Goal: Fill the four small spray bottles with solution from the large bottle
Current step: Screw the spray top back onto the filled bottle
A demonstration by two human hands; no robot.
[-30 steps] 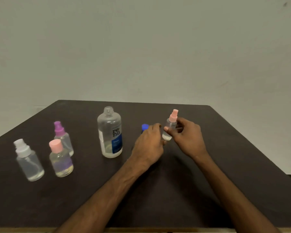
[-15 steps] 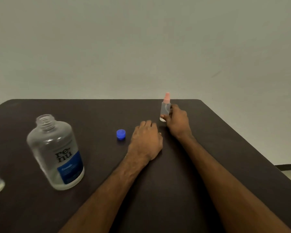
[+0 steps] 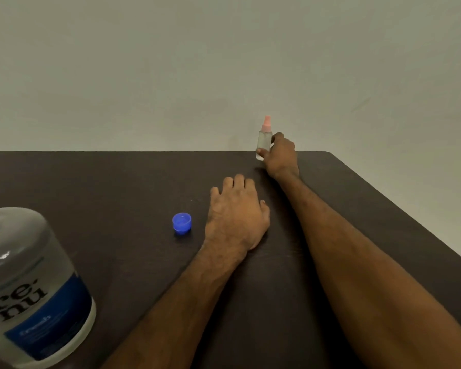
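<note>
A small clear spray bottle with a pink nozzle (image 3: 264, 139) stands upright near the table's far edge. My right hand (image 3: 280, 155) grips its lower body with thumb and fingers. My left hand (image 3: 236, 214) rests palm down on the dark table (image 3: 117, 187), fingers relaxed, holding nothing. The large clear bottle with a blue label (image 3: 32, 288) stands at the lower left, its top cut off by the frame edge. Its blue cap (image 3: 181, 222) lies on the table just left of my left hand. The other small bottles are out of view.
The table's far edge runs across the middle of the view and its right edge slants down to the lower right. A plain pale wall (image 3: 224, 62) stands behind it.
My right hand carried the pink-nozzled bottle away from my left hand to the far edge of the table. My left hand settled flat. The view swung right, so the other small bottles left it.
</note>
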